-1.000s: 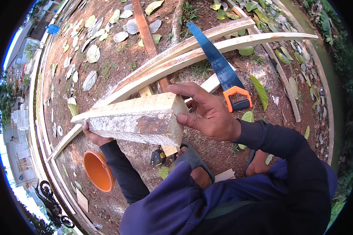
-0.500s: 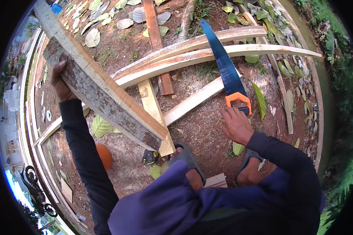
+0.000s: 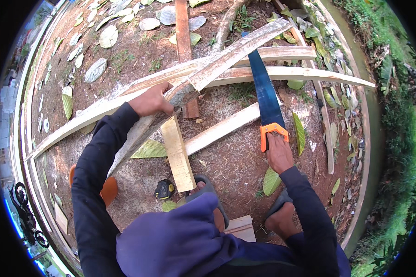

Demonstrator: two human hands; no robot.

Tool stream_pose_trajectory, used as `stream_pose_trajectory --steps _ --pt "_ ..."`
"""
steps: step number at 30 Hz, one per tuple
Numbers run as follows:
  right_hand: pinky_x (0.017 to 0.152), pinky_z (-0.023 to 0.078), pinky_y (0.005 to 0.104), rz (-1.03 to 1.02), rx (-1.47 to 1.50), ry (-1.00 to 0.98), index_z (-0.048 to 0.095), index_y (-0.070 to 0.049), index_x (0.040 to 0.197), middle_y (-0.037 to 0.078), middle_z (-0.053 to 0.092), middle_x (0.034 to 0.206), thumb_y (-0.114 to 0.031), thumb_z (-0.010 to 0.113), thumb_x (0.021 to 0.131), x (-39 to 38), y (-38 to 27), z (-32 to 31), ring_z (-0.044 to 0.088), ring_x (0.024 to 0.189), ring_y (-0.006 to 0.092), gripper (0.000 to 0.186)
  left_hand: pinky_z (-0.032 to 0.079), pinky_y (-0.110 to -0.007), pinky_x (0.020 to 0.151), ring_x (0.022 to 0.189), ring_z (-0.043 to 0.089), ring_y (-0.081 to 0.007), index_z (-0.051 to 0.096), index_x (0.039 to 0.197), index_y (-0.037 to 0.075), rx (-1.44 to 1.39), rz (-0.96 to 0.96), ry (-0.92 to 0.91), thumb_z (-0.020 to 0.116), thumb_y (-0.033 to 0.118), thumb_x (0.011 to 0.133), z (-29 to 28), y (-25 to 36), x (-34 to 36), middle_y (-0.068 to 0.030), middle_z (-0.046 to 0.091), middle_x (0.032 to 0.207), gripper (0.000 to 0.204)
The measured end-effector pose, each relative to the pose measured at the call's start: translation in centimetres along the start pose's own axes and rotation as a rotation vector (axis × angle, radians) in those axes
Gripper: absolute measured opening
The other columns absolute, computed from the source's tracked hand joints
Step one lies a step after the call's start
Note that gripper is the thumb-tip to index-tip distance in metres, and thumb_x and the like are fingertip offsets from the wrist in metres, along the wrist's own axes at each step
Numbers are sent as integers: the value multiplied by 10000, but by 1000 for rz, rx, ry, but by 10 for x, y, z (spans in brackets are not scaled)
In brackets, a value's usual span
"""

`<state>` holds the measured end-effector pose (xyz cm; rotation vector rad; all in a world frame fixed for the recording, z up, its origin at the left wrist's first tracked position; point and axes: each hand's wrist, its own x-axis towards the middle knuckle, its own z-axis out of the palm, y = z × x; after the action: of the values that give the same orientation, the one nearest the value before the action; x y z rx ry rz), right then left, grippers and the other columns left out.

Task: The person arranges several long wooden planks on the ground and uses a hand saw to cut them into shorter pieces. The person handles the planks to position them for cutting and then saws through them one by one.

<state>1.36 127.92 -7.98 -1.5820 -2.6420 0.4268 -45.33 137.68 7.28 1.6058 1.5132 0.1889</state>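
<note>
My left hand (image 3: 150,99) is closed round a rough plank with bark (image 3: 182,93) along its side, tilted from beside my left arm up toward the far right. Its pale upper end passes over two long sawn timbers (image 3: 282,74). My right hand (image 3: 279,154) grips the orange handle of a handsaw (image 3: 267,92), whose dark blade points away from me across the timbers. A short pale wood block (image 3: 178,157) lies between the hands, its near end by my left foot. Beside it, a black and yellow tape measure (image 3: 164,189) rests on the ground.
A pale beam (image 3: 224,129) slants toward the saw, and a reddish board (image 3: 183,37) lies farther off. An orange object (image 3: 109,191) is partly hidden by my left arm. Large leaves (image 3: 108,37) litter the soil. A water channel (image 3: 372,152) runs along the right.
My left hand has swung the plank round, so its upper end now points far right instead of far left. My right hand has closed on the saw's handle.
</note>
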Motion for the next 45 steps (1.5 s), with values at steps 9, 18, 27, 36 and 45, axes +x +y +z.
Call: stream_pose_trajectory --steps 9,18,27,36,45 --pt "781 534 357 284 718 265 514 2 1269 115 634 1028 -7 708 887 -57 -9 -72 638 846 207 429 464 -369 1023 1151 629 -335 536 1334 -153 41 -8 26 802 293 659 7 -43 -2 -311 648 1242 852" --pt "788 480 274 197 986 459 426 3 1317 53 571 970 8 585 949 -78 -42 -146 544 826 96 402 467 -327 1023 1110 624 -248 559 1355 -106 -252 -99 22 797 142 654 23 -46 -1 -214 690 1186 781" --pt "868 568 335 -85 925 318 500 54 1468 210 701 1241 -94 707 951 21 -107 -113 724 1027 217 576 452 -347 1079 1218 632 -284 582 1423 -17 -176 -24 151 789 217 703 33 -50 -14 -224 678 1319 785" --pt "826 587 335 -274 1043 199 544 32 1458 224 716 1256 -95 713 962 71 -116 -71 762 1000 244 539 559 -451 925 949 727 -432 600 1395 -12 210 -161 373 818 354 771 56 -30 -23 -309 729 1030 755" --pt "813 590 343 -296 1166 101 576 86 1398 256 730 1191 -228 726 880 72 -100 -74 773 961 301 624 578 -456 880 902 734 -424 705 1233 -12 202 -299 315 847 372 756 54 -20 -16 -286 739 946 630"
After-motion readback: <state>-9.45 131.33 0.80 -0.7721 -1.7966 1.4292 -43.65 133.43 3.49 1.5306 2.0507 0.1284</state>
